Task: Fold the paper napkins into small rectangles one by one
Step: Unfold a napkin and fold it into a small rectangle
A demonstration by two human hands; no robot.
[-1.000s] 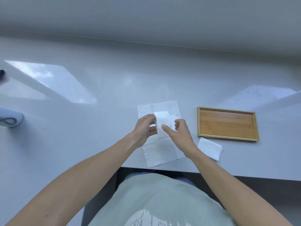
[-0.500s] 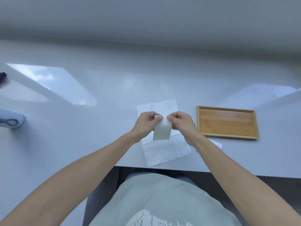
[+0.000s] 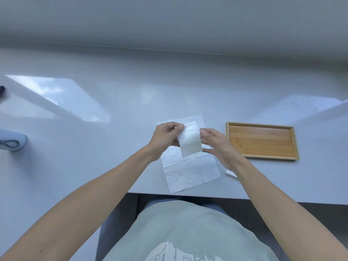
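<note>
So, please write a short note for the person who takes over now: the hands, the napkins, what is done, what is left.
Left hand: pinches the folded napkin at its top left corner, held above the table.
Right hand: open beside the napkin's right edge; contact unclear.
Unfolded napkin: flat on the table under the hands.
Another white piece peeks out beside the right forearm, near the empty wooden tray.
Done: the held napkin is already a small rectangle.
Left: set it down, then fold the flat one.
</note>
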